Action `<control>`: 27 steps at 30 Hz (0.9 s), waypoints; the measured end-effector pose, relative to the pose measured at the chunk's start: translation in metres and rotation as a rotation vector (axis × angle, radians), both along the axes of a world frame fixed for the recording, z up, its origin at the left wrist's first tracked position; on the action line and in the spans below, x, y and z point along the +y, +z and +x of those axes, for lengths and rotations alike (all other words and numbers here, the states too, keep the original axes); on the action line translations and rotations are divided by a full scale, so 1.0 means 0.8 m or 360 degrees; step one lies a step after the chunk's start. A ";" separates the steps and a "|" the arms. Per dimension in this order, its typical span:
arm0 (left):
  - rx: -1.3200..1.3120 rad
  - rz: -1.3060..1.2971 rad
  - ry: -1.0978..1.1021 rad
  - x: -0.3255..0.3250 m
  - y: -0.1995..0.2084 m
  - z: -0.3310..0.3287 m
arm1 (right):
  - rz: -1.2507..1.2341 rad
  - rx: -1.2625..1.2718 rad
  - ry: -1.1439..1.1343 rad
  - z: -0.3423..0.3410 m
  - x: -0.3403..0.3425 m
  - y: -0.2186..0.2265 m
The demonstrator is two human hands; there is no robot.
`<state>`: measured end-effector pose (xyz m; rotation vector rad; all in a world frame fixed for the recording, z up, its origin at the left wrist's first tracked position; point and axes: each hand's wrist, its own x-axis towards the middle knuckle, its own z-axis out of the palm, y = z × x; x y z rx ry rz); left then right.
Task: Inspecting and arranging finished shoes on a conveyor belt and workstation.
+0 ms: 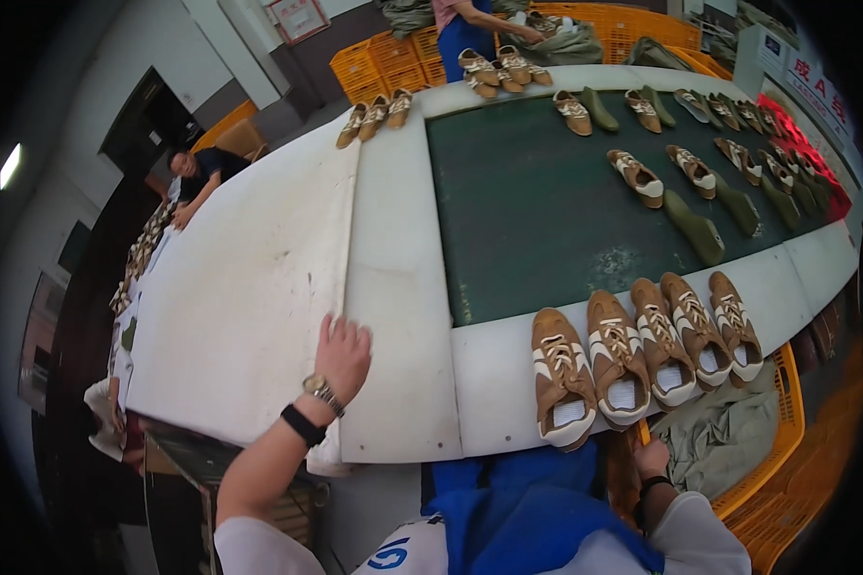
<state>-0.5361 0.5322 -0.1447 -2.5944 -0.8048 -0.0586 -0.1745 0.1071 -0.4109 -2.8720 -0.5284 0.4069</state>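
Observation:
My left hand [342,353] lies flat with fingers spread on the edge of a white sheet [249,287], holding nothing; a watch and a black band sit on its wrist. My right hand [651,458] hangs low beside my blue apron, below the white table edge [494,383], fingers curled; I cannot tell if it holds anything. Several tan-and-white shoes [642,350] stand in a row on that edge, just above my right hand.
A dark green belt [537,201] carries more shoes and green shoe lasts [695,230]. Orange crates [777,479] with grey cloth sit at my right. Another person in a blue apron [465,34] works at the far end; a second person [197,172] leans at the left.

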 end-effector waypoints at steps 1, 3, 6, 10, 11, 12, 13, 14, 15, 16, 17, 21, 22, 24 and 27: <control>0.0060 0.0263 -0.0164 -0.001 0.023 0.029 | 0.0007 -0.0020 -0.0005 0.002 0.002 -0.001; 0.0038 0.0485 -0.0420 -0.016 0.064 0.082 | -0.0006 -0.0019 0.0023 0.002 0.003 -0.002; 0.0115 0.0593 -0.0632 -0.051 0.106 0.140 | -0.0022 -0.0005 0.0009 0.004 0.002 -0.002; 0.0120 0.0716 -0.0865 -0.086 0.130 0.178 | 0.0015 -0.0001 0.0037 0.004 0.000 -0.001; 0.0139 0.0740 -0.0900 -0.092 0.132 0.182 | 0.0021 -0.0009 0.0026 0.004 0.000 0.000; 0.0168 0.0761 -0.0923 -0.097 0.133 0.185 | 0.0024 -0.0014 0.0021 0.003 0.000 0.000; 0.0172 0.0755 -0.0942 -0.099 0.132 0.187 | 0.0042 -0.0023 0.0024 0.003 0.000 0.000; 0.0177 0.0749 -0.0957 -0.101 0.132 0.188 | 0.0013 -0.0016 0.0023 0.002 0.001 0.001; 0.0193 0.0739 -0.0967 -0.101 0.131 0.188 | 0.0000 -0.0015 0.0023 0.002 0.002 0.002; 0.0199 0.0751 -0.0961 -0.101 0.131 0.188 | 0.0000 -0.0020 0.0023 0.002 0.003 0.002; 0.0216 0.0759 -0.0953 -0.101 0.131 0.188 | -0.0021 -0.0015 0.0023 0.002 0.003 0.003; 0.0312 0.0756 -0.0909 -0.099 0.133 0.188 | -0.0046 -0.0011 0.0024 0.003 0.004 0.003; 0.0276 0.0764 -0.0909 -0.099 0.135 0.188 | -0.0037 -0.0016 0.0026 0.003 0.003 0.002; 0.0378 0.0722 -0.0891 -0.099 0.136 0.187 | -0.0052 -0.0016 0.0018 0.004 0.003 -0.001; 0.0238 0.0741 -0.0869 -0.091 0.118 0.180 | -0.0035 -0.0035 0.0019 0.004 0.002 -0.004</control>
